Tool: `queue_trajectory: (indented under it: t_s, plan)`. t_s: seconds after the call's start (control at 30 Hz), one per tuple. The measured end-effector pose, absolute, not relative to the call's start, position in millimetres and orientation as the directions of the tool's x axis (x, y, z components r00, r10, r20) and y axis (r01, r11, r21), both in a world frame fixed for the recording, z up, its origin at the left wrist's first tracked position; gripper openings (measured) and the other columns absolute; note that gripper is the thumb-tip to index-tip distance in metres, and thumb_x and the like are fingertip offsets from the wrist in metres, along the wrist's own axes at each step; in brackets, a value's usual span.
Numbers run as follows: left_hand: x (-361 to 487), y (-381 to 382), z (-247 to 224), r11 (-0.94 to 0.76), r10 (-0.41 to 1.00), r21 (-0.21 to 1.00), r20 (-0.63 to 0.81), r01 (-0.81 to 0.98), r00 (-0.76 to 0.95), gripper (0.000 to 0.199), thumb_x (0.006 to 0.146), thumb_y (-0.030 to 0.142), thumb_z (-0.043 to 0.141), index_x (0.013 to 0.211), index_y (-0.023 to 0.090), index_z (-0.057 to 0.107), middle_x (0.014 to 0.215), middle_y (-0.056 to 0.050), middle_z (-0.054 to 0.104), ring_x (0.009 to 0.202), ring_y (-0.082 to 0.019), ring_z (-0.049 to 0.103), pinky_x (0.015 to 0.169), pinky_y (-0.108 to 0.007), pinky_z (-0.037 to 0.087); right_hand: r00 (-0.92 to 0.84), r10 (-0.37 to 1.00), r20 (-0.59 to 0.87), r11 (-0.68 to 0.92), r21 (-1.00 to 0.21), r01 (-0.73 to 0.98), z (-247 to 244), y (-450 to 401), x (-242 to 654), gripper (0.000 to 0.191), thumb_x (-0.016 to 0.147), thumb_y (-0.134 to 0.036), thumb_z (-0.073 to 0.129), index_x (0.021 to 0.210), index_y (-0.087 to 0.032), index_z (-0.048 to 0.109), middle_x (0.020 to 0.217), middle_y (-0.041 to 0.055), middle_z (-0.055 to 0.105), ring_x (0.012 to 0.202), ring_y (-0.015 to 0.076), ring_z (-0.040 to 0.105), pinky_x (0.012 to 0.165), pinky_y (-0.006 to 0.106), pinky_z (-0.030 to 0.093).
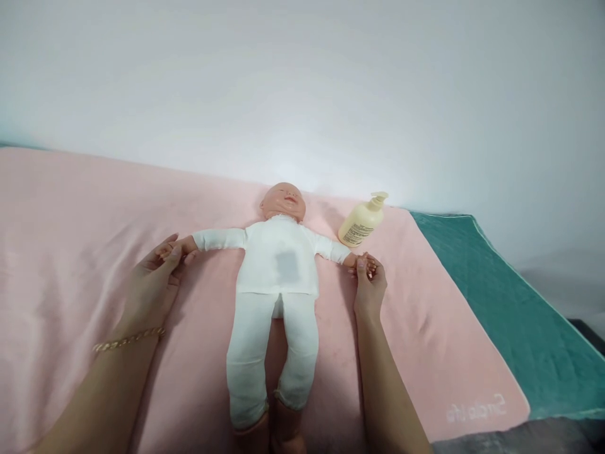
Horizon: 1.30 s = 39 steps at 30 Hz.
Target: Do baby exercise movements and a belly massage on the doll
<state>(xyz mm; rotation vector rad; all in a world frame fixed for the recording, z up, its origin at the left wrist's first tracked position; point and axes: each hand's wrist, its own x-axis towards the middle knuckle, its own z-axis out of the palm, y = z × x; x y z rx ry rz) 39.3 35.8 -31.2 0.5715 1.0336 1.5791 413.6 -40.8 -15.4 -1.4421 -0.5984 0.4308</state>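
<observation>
A baby doll with a white cloth body lies on its back on a pink blanket, its arms spread out sideways and its head at the far end. My left hand, with a gold bracelet at the wrist, is closed round the doll's hand on the left. On the other side, my right hand pinches the doll's other hand between thumb and fingers. A grey patch shows on the doll's chest. The doll's feet run out of view at the bottom edge.
A pale yellow pump bottle stands tilted beside the doll's arm, just beyond my right hand. A green cloth shows under the blanket on the right. Behind the blanket rises a white wall. Grey fabric lies at the lower right.
</observation>
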Motion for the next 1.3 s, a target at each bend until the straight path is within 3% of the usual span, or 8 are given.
queue_trajectory:
  t_s: [0.2, 0.33, 0.6, 0.83, 0.97, 1.07, 1.2, 1.3]
  plan:
    - [41.3, 33.6, -29.4, -0.001, 0.948, 0.887, -0.145, -0.461, -0.282, 0.041, 0.081, 0.010, 0.081, 0.121, 0.011, 0.072, 0.115, -0.013, 0.073, 0.096, -0.015, 0.074, 0.093, -0.022, 0.060, 0.787, 0.608, 0.109, 0.076, -0.994, 0.079, -17.2, -40.1, 414.3, 0.051, 0.067, -0.056, 0.083, 0.091, -0.019, 0.058, 0.076, -0.0026, 0.064, 0.050, 0.0100, 0.055, 0.051, 0.026, 0.046]
    - [41.7, 34.3, -32.4, -0.046, 0.945, 0.900, -0.102, -0.434, -0.311, 0.027, 0.085, 0.020, 0.080, 0.109, 0.010, 0.076, 0.116, -0.012, 0.073, 0.093, -0.015, 0.074, 0.093, -0.023, 0.060, 0.786, 0.609, 0.103, 0.078, -0.995, 0.070, -16.5, -40.0, 412.3, 0.049, 0.072, -0.063, 0.077, 0.082, -0.020, 0.054, 0.068, -0.0052, 0.060, 0.045, 0.0087, 0.050, 0.048, 0.025, 0.043]
    - [37.5, 39.3, -39.2, -0.056, 0.946, 0.861, -0.116, -0.505, -0.303, 0.023, 0.102, 0.017, 0.056, 0.116, 0.007, 0.072, 0.121, -0.016, 0.071, 0.104, -0.019, 0.073, 0.098, -0.029, 0.060, 0.805, 0.580, 0.126, 0.109, -0.991, 0.077, -20.3, -38.4, 416.2, 0.051, 0.081, -0.064, 0.067, 0.101, -0.017, 0.063, 0.093, 0.0037, 0.068, 0.059, 0.0113, 0.060, 0.059, 0.028, 0.051]
    - [33.0, 40.2, -40.8, -0.042, 0.962, 0.838, -0.112, -0.544, -0.248, 0.027, 0.100, 0.008, 0.055, 0.122, 0.011, 0.071, 0.115, -0.011, 0.071, 0.107, -0.016, 0.071, 0.098, -0.026, 0.059, 0.788, 0.612, 0.074, 0.177, -0.983, -0.045, -21.0, -37.8, 420.1, 0.057, 0.072, -0.054, 0.080, 0.113, -0.016, 0.065, 0.103, 0.0038, 0.068, 0.071, 0.0122, 0.063, 0.074, 0.030, 0.054]
    - [34.2, 39.1, -40.0, -0.031, 0.955, 0.864, -0.122, -0.503, -0.270, 0.027, 0.090, 0.009, 0.072, 0.117, 0.013, 0.073, 0.123, -0.010, 0.069, 0.106, -0.015, 0.071, 0.103, -0.027, 0.056, 0.786, 0.617, 0.051, 0.144, -0.988, -0.049, -16.3, -39.5, 417.2, 0.059, 0.067, -0.052, 0.085, 0.109, -0.016, 0.065, 0.089, 0.0006, 0.068, 0.069, 0.0135, 0.064, 0.072, 0.030, 0.055]
    - [36.9, 37.4, -37.1, -0.005, 0.953, 0.893, -0.132, -0.449, -0.273, 0.037, 0.083, 0.017, 0.081, 0.119, 0.012, 0.072, 0.118, -0.012, 0.071, 0.098, -0.015, 0.073, 0.100, -0.026, 0.057, 0.788, 0.615, 0.037, 0.116, -0.992, -0.045, -14.4, -40.3, 415.6, 0.056, 0.063, -0.052, 0.088, 0.100, -0.017, 0.064, 0.088, 0.0002, 0.068, 0.063, 0.0124, 0.063, 0.066, 0.030, 0.054]
    - [40.7, 35.1, -33.4, -0.032, 0.951, 0.915, -0.095, -0.402, -0.294, 0.034, 0.085, 0.022, 0.080, 0.116, 0.011, 0.074, 0.110, -0.012, 0.074, 0.091, -0.015, 0.073, 0.097, -0.026, 0.058, 0.792, 0.608, 0.056, 0.101, -0.995, -0.007, -15.1, -40.6, 415.4, 0.054, 0.063, -0.058, 0.087, 0.088, -0.019, 0.060, 0.097, 0.0018, 0.069, 0.055, 0.0092, 0.058, 0.059, 0.030, 0.054]
    - [42.5, 34.0, -32.1, -0.057, 0.950, 0.919, -0.070, -0.391, -0.304, 0.024, 0.091, 0.025, 0.073, 0.111, 0.011, 0.076, 0.110, -0.012, 0.075, 0.095, -0.016, 0.073, 0.100, -0.028, 0.057, 0.796, 0.601, 0.075, 0.094, -0.995, 0.023, -16.3, -40.6, 416.1, 0.054, 0.069, -0.065, 0.081, 0.085, -0.019, 0.058, 0.086, -0.0004, 0.068, 0.053, 0.0100, 0.058, 0.057, 0.029, 0.052]
